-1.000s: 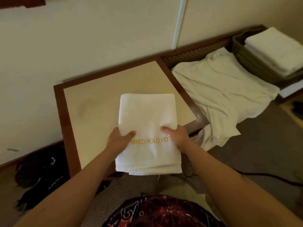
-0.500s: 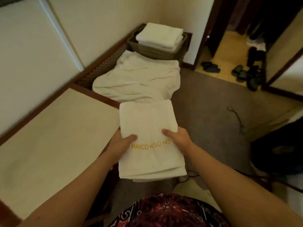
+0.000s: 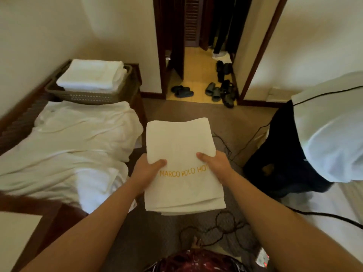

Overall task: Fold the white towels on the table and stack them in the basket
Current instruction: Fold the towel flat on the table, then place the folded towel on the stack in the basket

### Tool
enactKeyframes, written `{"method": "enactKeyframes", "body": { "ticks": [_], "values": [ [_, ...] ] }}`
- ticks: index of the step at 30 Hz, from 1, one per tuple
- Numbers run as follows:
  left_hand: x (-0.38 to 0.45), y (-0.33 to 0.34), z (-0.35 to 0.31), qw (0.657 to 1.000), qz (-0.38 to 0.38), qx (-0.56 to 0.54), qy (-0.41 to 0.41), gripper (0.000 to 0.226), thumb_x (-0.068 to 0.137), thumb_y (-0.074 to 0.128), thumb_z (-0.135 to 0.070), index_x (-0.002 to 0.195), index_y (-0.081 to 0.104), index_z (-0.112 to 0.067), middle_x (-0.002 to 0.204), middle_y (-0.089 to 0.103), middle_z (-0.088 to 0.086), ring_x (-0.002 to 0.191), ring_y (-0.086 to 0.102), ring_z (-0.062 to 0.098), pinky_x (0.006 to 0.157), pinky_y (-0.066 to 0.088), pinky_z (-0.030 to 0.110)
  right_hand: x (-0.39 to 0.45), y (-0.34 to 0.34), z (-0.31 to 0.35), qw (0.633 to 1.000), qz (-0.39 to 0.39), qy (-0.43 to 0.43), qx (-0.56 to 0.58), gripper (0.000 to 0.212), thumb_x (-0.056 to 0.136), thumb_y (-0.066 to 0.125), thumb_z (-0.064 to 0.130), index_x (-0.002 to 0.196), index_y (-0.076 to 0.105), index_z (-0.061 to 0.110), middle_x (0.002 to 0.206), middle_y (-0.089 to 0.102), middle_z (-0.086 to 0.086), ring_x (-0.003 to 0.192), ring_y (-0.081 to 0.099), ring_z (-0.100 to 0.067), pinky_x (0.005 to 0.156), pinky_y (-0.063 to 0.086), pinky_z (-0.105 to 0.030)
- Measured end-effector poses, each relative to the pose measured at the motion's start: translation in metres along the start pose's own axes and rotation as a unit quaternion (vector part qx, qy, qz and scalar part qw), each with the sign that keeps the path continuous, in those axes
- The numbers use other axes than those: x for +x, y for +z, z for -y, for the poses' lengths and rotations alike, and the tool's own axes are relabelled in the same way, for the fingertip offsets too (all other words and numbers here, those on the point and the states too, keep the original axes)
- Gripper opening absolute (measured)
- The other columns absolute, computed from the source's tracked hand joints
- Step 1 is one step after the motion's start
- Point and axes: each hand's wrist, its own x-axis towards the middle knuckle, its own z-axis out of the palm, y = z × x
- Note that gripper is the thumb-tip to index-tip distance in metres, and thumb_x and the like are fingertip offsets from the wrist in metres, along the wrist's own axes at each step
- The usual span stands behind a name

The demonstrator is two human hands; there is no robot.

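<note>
Biggest thing in view is the heap of unfolded white towels (image 3: 74, 146), rumpled and spread across a low wooden bench (image 3: 15, 122) along the left wall, with one end drooping over the near edge. A corner of the table (image 3: 17, 238) with its dark wood frame shows at the bottom left. Over on the right there's a dark bag (image 3: 288, 154) on the floor with something white draped over it, and black cables (image 3: 225, 228) snake across the carpet (image 3: 176, 108).

At the far end of the bench sits the basket (image 3: 94, 96), a brown woven one, already holding a neat stack of folded towels (image 3: 92, 76) that rises above its rim.

The folded towel (image 3: 176, 142) is up in the air over the carpet, just right of the heap and well short of the basket. It has orange "MARCO POLO HO..." lettering across it. The left hand (image 3: 146, 172) holds its left edge, thumb on top, fingers hidden under it. The right hand (image 3: 215, 165) has the same kind of grip on the right edge, thumb pressed on top.

Past the doorway, several dark sandals (image 3: 214, 92) lie on a yellow floor.
</note>
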Motion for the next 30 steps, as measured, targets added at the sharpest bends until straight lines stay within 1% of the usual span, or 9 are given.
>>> {"method": "enactKeyframes", "body": {
  "ticks": [4, 5, 10, 13, 16, 20, 23, 26, 30],
  "values": [
    [0.040, 0.038, -0.028, 0.999, 0.004, -0.041, 0.006, 0.033, 0.089, 0.077, -0.023, 0.120, 0.066, -0.024, 0.107, 0.077, 0.000, 0.091, 0.076, 0.018, 0.085, 0.062, 0.047, 0.046, -0.037, 0.025, 1.000, -0.011, -0.007, 0.006, 0.026, 0.087, 0.082, 0.020, 0.110, 0.075, 0.010, 0.103, 0.078, -0.010, 0.089, 0.077, -0.027, 0.075, 0.064, -0.044],
    [0.051, 0.043, -0.035, 0.999, 0.003, -0.049, 0.007, 0.032, 0.089, 0.077, -0.022, 0.119, 0.065, -0.026, 0.107, 0.077, 0.000, 0.091, 0.076, 0.018, 0.084, 0.062, 0.046, 0.058, -0.041, 0.034, 1.000, -0.006, -0.011, 0.011, 0.026, 0.087, 0.081, 0.019, 0.110, 0.075, 0.010, 0.103, 0.078, -0.010, 0.090, 0.077, -0.028, 0.077, 0.064, -0.045],
    [0.099, 0.040, -0.070, 0.998, -0.007, -0.054, 0.027, 0.025, 0.092, 0.074, -0.021, 0.110, 0.063, -0.034, 0.102, 0.078, -0.003, 0.090, 0.076, 0.017, 0.079, 0.061, 0.041, 0.109, -0.036, 0.070, 0.999, 0.024, -0.030, 0.035, 0.024, 0.089, 0.079, 0.016, 0.111, 0.074, 0.009, 0.100, 0.079, -0.008, 0.086, 0.077, -0.025, 0.066, 0.063, -0.034],
    [0.138, 0.022, -0.084, 0.998, -0.020, -0.055, 0.026, 0.023, 0.091, 0.075, -0.021, 0.111, 0.066, -0.028, 0.102, 0.078, 0.000, 0.090, 0.076, 0.019, 0.080, 0.062, 0.043, 0.149, -0.015, 0.087, 0.999, 0.027, -0.032, 0.035, 0.022, 0.088, 0.080, 0.017, 0.109, 0.075, 0.010, 0.098, 0.079, -0.006, 0.085, 0.077, -0.023, 0.065, 0.062, -0.034],
    [0.179, 0.001, -0.094, 0.998, -0.031, -0.055, 0.024, 0.034, 0.090, 0.076, -0.027, 0.121, 0.063, -0.024, 0.108, 0.077, -0.001, 0.092, 0.076, 0.018, 0.080, 0.062, 0.042, 0.190, 0.009, 0.106, 0.999, 0.026, -0.026, 0.032, 0.021, 0.087, 0.081, 0.015, 0.106, 0.075, 0.010, 0.094, 0.079, -0.006, 0.081, 0.077, -0.023, 0.062, 0.062, -0.034],
    [0.248, -0.034, -0.110, 0.997, -0.047, -0.056, 0.020, 0.037, 0.089, 0.077, -0.027, 0.123, 0.064, -0.023, 0.107, 0.076, -0.002, 0.088, 0.076, 0.014, 0.072, 0.061, 0.033, 0.253, 0.047, 0.137, 0.999, 0.032, -0.020, 0.028, 0.021, 0.088, 0.080, 0.016, 0.108, 0.075, 0.011, 0.095, 0.080, -0.005, 0.084, 0.078, -0.025, 0.063, 0.062, -0.035],
    [0.295, -0.058, -0.129, 0.997, -0.046, -0.054, 0.019, 0.024, 0.090, 0.076, -0.022, 0.112, 0.066, -0.027, 0.102, 0.076, -0.003, 0.083, 0.076, 0.012, 0.067, 0.059, 0.029, 0.292, 0.075, 0.162, 0.999, 0.024, -0.017, 0.023, 0.023, 0.088, 0.079, 0.017, 0.110, 0.074, 0.010, 0.096, 0.079, -0.006, 0.083, 0.077, -0.024, 0.062, 0.062, -0.034],
    [0.341, -0.079, -0.150, 0.998, -0.039, -0.047, 0.025, 0.020, 0.091, 0.074, -0.019, 0.100, 0.064, -0.033, 0.098, 0.075, -0.006, 0.084, 0.074, 0.013, 0.071, 0.059, 0.031, 0.327, 0.099, 0.184, 0.999, 0.015, -0.009, 0.031, 0.019, 0.089, 0.078, 0.015, 0.107, 0.073, 0.009, 0.089, 0.079, -0.004, 0.077, 0.077, -0.022, 0.057, 0.060, -0.031],
    [0.393, -0.103, -0.166, 0.999, -0.028, -0.030, 0.032, 0.022, 0.090, 0.076, -0.025, 0.108, 0.068, -0.033, 0.101, 0.077, -0.006, 0.085, 0.075, 0.011, 0.078, 0.062, 0.037, 0.367, 0.121, 0.211, 1.000, 0.009, -0.012, 0.026, 0.015, 0.090, 0.078, 0.015, 0.103, 0.073, 0.011, 0.085, 0.079, -0.002, 0.073, 0.077, -0.020, 0.055, 0.060, -0.029]
  ]
}}
